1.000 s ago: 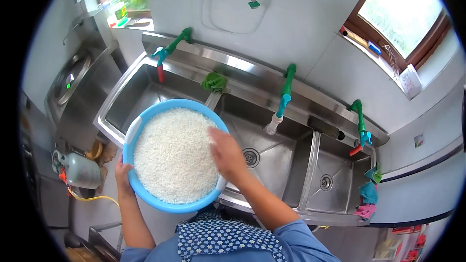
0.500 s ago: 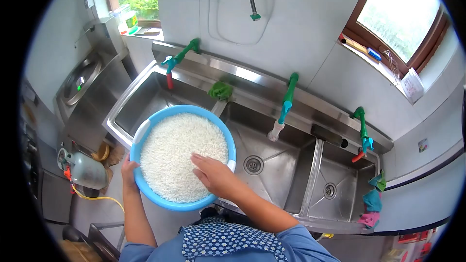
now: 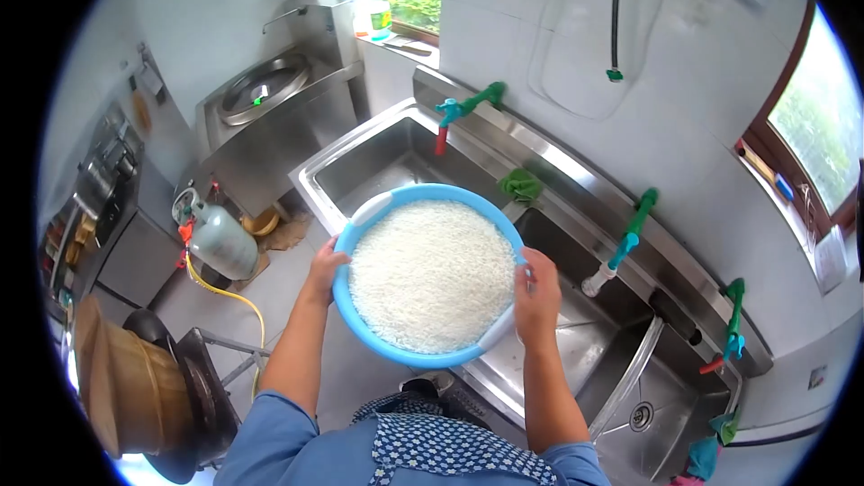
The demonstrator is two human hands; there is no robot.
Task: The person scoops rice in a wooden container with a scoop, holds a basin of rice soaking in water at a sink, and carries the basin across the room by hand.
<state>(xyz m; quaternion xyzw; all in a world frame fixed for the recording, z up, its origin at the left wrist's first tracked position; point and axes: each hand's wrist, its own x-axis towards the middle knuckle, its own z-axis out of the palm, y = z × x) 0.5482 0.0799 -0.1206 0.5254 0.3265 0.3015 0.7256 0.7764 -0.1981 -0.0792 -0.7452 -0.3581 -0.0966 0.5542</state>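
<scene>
A round blue basin (image 3: 387,348) full of white rice (image 3: 432,274) is held up in front of my body, close to the sink's front edge. My left hand (image 3: 326,268) grips its left rim. On the opposite side my right hand (image 3: 537,292) is closed on the right rim, thumb and fingers at the edge. The rice lies nearly level inside. Part of the steel sink (image 3: 317,191) is hidden behind the basin.
Green taps (image 3: 481,99) line the wall above the sink bowls, with a green cloth (image 3: 520,184) on the divider. At left stand a gas cylinder (image 3: 220,238) with a yellow hose, a wok stove (image 3: 267,85) and a wooden barrel (image 3: 144,387).
My right hand has gone from the rice surface to the basin's right rim. The view has turned left, showing more of the stove side. My left hand keeps its hold.
</scene>
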